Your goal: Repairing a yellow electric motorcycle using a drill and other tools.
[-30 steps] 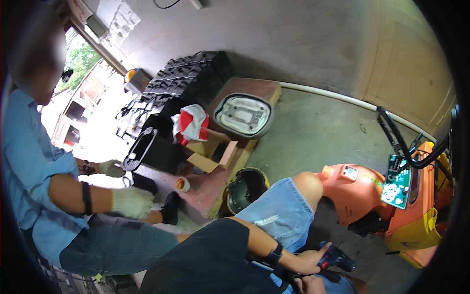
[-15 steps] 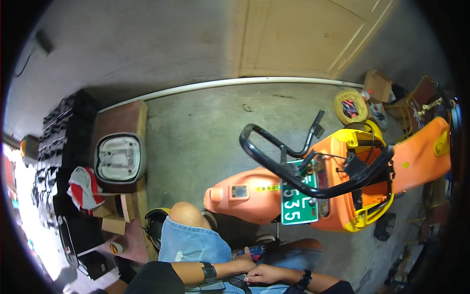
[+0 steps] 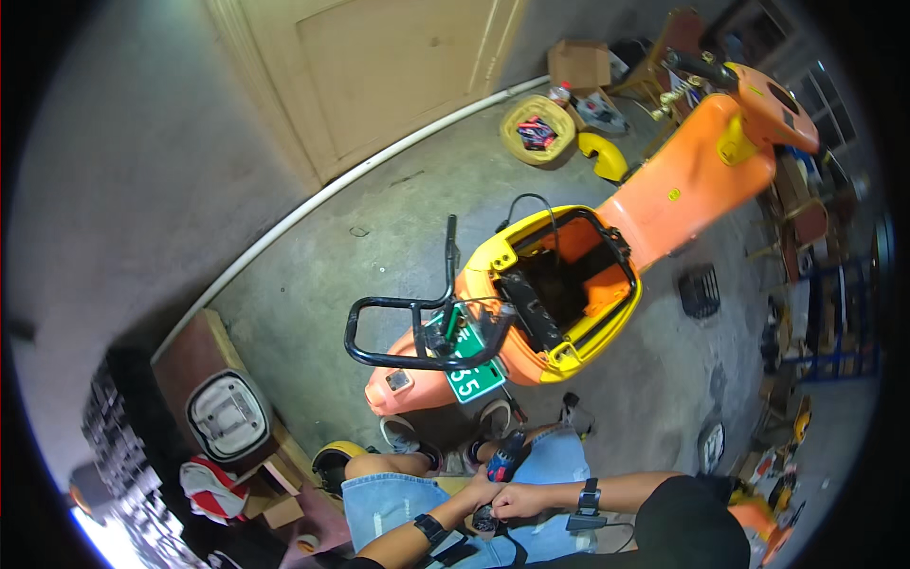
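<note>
My left hand is wrapped round a blue and black power tool, a cordless drill by its look, above my lap. Close against it, my right hand is closed, its fingers curled inward, and what they hold, if anything, is hidden. A dark round piece shows just below the two hands; its kind is unclear. In front of my knees stands an orange and yellow scooter with its seat compartment uncovered. A black tubular rack and a green licence plate sit at its rear.
A low wooden bench at left carries an upturned scooter-box part and a red and white cloth. A yellow helmet rests beside my left leg. At the back stand a yellow basket and a cardboard box. A black crate lies right.
My view has swung to the right and tilted, so the scooter's front and open compartment now show. My hands stay together at my lap, and the blue tool is more visible.
</note>
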`<move>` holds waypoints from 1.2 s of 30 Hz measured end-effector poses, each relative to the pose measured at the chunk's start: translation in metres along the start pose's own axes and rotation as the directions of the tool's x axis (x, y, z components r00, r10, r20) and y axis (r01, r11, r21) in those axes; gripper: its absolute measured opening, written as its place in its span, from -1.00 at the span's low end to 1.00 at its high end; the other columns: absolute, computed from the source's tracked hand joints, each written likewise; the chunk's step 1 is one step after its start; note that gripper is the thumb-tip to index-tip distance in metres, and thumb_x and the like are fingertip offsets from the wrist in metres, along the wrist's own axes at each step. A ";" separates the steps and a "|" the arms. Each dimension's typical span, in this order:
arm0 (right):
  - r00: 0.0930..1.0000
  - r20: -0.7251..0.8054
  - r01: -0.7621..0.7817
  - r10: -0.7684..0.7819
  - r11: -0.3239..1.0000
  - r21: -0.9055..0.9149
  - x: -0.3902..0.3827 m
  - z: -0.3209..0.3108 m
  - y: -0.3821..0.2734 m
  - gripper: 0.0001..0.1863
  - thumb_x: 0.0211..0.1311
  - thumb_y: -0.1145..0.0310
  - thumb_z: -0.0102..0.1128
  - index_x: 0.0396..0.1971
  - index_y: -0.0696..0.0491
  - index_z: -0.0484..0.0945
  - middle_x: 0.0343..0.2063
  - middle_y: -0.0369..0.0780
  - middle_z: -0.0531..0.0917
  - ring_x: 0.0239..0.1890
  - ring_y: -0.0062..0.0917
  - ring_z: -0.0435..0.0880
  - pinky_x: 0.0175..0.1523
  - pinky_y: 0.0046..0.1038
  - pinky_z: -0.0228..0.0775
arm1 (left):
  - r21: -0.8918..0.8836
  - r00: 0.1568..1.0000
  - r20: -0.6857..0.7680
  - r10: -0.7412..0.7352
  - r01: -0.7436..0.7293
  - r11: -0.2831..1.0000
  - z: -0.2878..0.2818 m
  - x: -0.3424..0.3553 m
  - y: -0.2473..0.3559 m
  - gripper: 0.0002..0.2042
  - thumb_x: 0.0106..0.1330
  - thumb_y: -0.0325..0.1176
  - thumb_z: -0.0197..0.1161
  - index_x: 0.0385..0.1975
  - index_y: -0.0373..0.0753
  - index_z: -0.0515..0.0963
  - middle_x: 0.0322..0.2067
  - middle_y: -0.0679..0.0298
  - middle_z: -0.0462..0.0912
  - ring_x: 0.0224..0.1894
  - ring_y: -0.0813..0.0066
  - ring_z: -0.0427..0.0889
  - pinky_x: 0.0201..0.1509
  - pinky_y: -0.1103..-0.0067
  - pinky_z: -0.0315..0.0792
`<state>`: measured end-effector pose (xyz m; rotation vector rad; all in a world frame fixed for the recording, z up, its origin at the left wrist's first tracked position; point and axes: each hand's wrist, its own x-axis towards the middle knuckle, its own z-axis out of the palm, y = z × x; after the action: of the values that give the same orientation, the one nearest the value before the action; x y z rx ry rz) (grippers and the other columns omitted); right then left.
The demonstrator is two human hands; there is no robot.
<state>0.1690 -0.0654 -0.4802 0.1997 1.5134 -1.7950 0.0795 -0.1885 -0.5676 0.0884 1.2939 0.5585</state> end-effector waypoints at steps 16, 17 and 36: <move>0.860 -0.397 0.243 -0.319 0.942 -0.231 -0.264 0.063 -0.254 -0.69 0.14 0.26 0.11 -0.58 0.22 0.60 -0.57 -0.04 0.66 -0.52 -0.29 0.64 -0.33 -0.27 0.46 | 0.594 0.835 -0.229 0.500 -0.287 0.751 0.150 -0.263 0.260 0.05 0.04 -0.13 0.35 0.43 -0.34 -0.22 -0.12 -0.27 0.60 -0.08 -0.15 0.66 0.00 0.29 0.53; 0.772 -0.474 0.259 -0.424 0.891 -0.374 -0.279 0.058 -0.261 -0.69 0.14 0.23 0.11 -0.59 0.16 0.61 -0.57 -0.05 0.66 -0.51 -0.26 0.66 -0.33 -0.24 0.47 | 0.597 0.787 -0.270 0.556 -0.316 0.737 0.162 -0.265 0.275 0.04 0.05 -0.13 0.34 0.43 -0.34 -0.22 -0.11 -0.27 0.59 -0.06 -0.15 0.65 0.03 0.30 0.52; 0.028 -0.809 -0.663 -0.587 0.595 -0.455 -0.326 0.108 -0.281 -0.88 -0.10 0.37 0.16 -0.59 0.11 0.54 -0.63 -0.13 0.60 -0.65 -0.29 0.64 -0.63 -0.22 0.44 | -0.413 0.834 -0.097 0.543 -0.530 0.741 0.263 -0.298 0.414 -0.82 0.26 -0.43 0.13 -0.17 -0.23 0.35 -0.41 0.18 0.56 -0.46 0.33 0.61 -0.37 0.38 0.59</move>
<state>0.2553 -0.0161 -0.0470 1.3215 3.1510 -0.2056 0.1330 0.1026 -0.0761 0.1084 1.0796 1.3303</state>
